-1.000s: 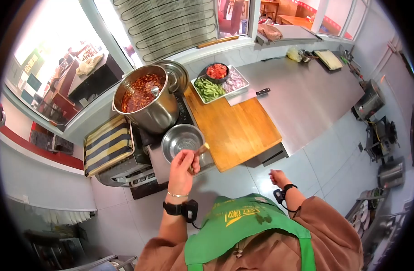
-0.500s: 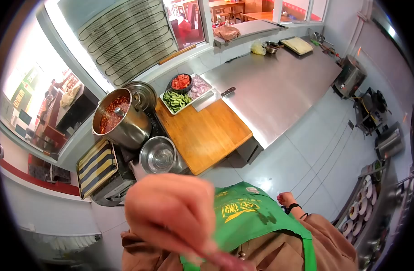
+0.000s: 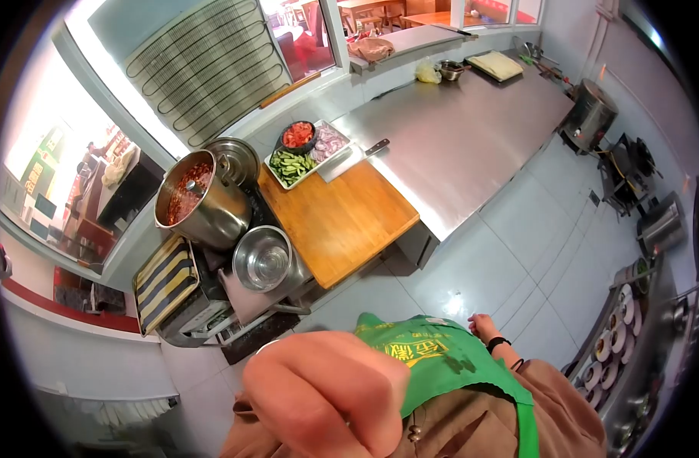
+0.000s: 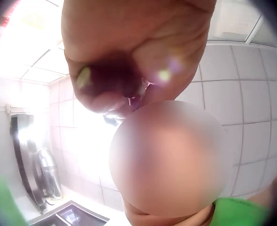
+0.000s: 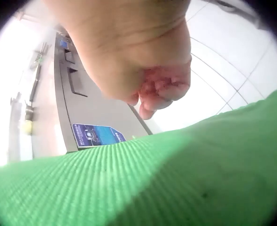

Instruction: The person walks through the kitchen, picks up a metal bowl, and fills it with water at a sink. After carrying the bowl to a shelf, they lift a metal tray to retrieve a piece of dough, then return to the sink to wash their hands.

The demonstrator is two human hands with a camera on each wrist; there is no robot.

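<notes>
High and close it was, the bare left hand (image 3: 330,389), filling the near part of the head view, and the left wrist view gave the grip away: fingers curled round a dark, rounded handle with a pale end (image 4: 111,79), held right beside the person's blurred-out head! What sat at the handle's other end, the pictures could not tell. Over on the right, the bare right hand (image 3: 484,327) hung by the bright green cloth apron with yellow lettering (image 3: 452,370), fingers loosely curled, nothing in them, a black band (image 3: 497,344) round the wrist. And beyond the hands, what a spread! At left stood a tall steel pot (image 3: 229,214) with chunky red contents, a round steel lid (image 3: 241,162) leaning just behind it; on its near side, a shiny round metal bowl (image 3: 263,259). Right of that lay a rectangular honey-coloured wooden board (image 3: 349,221), and at its far end a white rectangular tray (image 3: 303,179) carried green cut pieces, pale purple slices and a black bowl (image 3: 313,143) of red chunks. A broad-bladed knife with a dark handle (image 3: 342,162) lay just beside the tray, its handle pointing right over the long steel counter (image 3: 448,145).
</notes>
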